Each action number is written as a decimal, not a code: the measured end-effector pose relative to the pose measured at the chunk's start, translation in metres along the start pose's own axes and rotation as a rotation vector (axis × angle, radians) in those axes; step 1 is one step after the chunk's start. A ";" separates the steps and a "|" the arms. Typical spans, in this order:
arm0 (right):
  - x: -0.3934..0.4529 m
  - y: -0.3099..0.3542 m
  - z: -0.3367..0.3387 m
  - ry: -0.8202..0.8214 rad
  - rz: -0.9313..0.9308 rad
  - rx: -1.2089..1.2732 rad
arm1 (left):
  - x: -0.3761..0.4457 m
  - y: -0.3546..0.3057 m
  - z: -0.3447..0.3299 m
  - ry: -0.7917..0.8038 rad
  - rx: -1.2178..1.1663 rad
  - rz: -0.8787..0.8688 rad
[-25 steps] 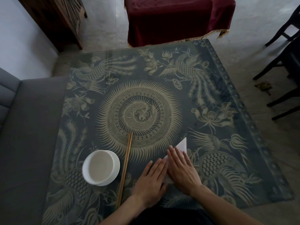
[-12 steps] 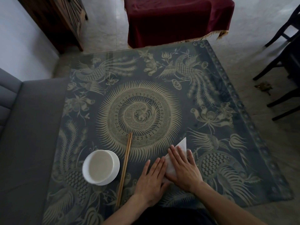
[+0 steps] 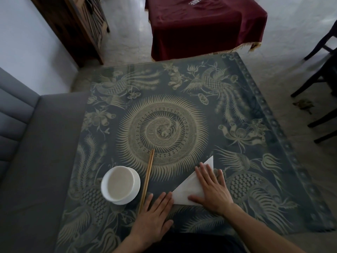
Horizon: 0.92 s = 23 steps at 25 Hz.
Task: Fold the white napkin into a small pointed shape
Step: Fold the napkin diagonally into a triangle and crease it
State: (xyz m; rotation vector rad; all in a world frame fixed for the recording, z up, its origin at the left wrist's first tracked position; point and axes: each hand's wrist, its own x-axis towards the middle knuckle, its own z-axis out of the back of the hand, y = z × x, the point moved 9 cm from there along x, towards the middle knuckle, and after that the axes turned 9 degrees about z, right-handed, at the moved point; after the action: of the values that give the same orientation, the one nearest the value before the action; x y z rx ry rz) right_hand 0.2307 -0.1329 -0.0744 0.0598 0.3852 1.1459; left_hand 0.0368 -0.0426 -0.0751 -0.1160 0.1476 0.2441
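The white napkin (image 3: 189, 188) lies flat on the patterned table (image 3: 164, 125) as a narrow triangle, its point aimed up and to the right. My right hand (image 3: 211, 190) rests palm down on its right half, fingers spread and flat, covering that side. My left hand (image 3: 155, 214) lies flat on the table just left of the napkin, its fingertips touching the lower left corner. Neither hand grips anything.
A white bowl on a saucer (image 3: 120, 185) stands left of my hands, with a pair of wooden chopsticks (image 3: 146, 179) lying lengthwise between bowl and napkin. A grey sofa (image 3: 32, 161) borders the table's left side. Dark chair legs (image 3: 322, 110) stand at the right.
My left hand has slid left and back off the napkin, uncovering its lower left part. My right hand stays pressed on the napkin's right half.
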 end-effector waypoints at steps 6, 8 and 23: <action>-0.014 -0.025 0.001 -0.030 -0.064 -0.005 | -0.022 0.013 -0.003 -0.015 0.069 -0.026; -0.018 -0.032 0.001 -0.046 -0.097 -0.011 | -0.021 0.015 0.000 0.001 0.071 -0.034; -0.009 0.016 -0.004 -0.046 0.064 -0.134 | 0.091 -0.056 0.020 0.060 -0.145 0.015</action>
State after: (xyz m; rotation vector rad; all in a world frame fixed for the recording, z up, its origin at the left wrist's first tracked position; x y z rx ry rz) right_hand 0.2124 -0.1348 -0.0721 -0.0188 0.2664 1.2290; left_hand 0.1405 -0.0732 -0.0640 -0.2665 0.1900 0.2668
